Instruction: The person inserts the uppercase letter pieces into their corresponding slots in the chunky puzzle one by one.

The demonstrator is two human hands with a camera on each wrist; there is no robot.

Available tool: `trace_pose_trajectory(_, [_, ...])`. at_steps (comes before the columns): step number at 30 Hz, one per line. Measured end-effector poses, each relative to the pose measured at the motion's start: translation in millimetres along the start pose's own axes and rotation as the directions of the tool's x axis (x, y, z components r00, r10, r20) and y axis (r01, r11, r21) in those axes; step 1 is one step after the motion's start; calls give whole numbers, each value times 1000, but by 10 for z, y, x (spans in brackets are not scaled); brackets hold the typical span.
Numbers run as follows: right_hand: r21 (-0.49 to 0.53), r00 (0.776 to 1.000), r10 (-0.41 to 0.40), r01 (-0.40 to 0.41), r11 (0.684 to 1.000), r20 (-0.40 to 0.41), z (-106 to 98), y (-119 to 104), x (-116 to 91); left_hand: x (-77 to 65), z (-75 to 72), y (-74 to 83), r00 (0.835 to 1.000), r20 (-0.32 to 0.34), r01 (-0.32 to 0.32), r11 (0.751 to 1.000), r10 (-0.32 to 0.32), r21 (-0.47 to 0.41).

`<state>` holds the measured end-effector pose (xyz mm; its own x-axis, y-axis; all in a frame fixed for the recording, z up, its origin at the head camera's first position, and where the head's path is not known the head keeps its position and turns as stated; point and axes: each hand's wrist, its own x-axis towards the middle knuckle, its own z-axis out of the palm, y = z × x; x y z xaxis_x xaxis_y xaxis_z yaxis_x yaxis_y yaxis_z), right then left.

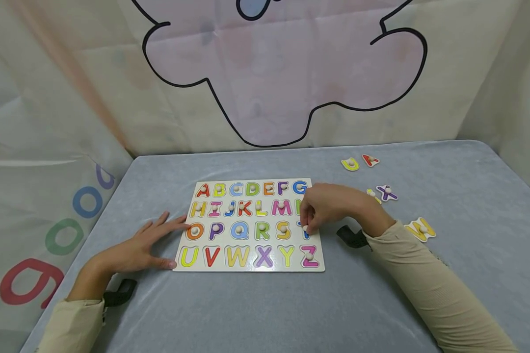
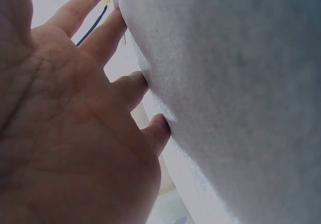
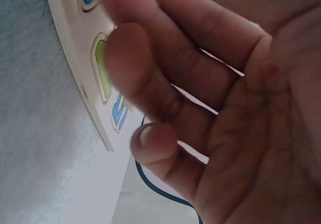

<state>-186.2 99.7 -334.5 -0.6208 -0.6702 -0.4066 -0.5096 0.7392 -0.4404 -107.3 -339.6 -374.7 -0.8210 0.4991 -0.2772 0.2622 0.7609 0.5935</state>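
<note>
A white alphabet puzzle board (image 1: 247,265) lies on the cloth-covered table, with knobbed letters in its upper rows. My right hand (image 1: 329,206) pinches the knob of the blue letter T (image 1: 306,234) at the right end of the third row. Fingers of that hand hide part of the green N. My left hand (image 1: 139,247) rests spread at the board's left edge, its fingertips and thumb touching it. In the bottom row, the Z (image 1: 309,257) has a knob; U, V, W, X and Y show none. The right wrist view shows the curled fingers (image 3: 160,143) beside the board's edge.
Loose letters lie right of the board: a yellow U (image 1: 350,164), a red letter (image 1: 370,160) like an upturned V, a purple X (image 1: 386,192), a yellow piece (image 1: 373,195) partly behind the right arm, and a yellow-orange W (image 1: 420,229). A printed curtain (image 1: 265,88) hangs behind.
</note>
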Motion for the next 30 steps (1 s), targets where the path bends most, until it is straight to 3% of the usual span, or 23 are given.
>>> trace_pose_trajectory(9, [10, 1000, 5, -5, 1000, -10, -66, 52, -43, 5, 4, 13, 1000, -5, -4, 1000, 4, 11])
trace_pose_trajectory(15, [37, 979, 89, -84, 996, -181, -272, 331, -145, -13, 3, -12, 1000, -1, 6, 1000, -6, 13])
trace_pose_trajectory(19, [99, 933, 170, -146, 984, -318, -360, 631, -145, -57, 12, -43, 1000, -5, 20, 1000, -20, 15])
trace_pose_trajectory(22, [166, 883, 262, -212, 963, -389, -390, 850, -145, -45, 15, -52, 1000, -5, 15, 1000, -15, 12])
trace_pose_trajectory(26, [241, 817, 376, -296, 924, -437, -389, 1091, -155, -10, 14, -56, 1000, -2, 8, 1000, -8, 5])
trace_pose_trajectory(30, [281, 773, 431, -333, 900, -465, -355, 1289, -201, 17, 14, -49, 1000, -2, -4, 1000, 4, 2])
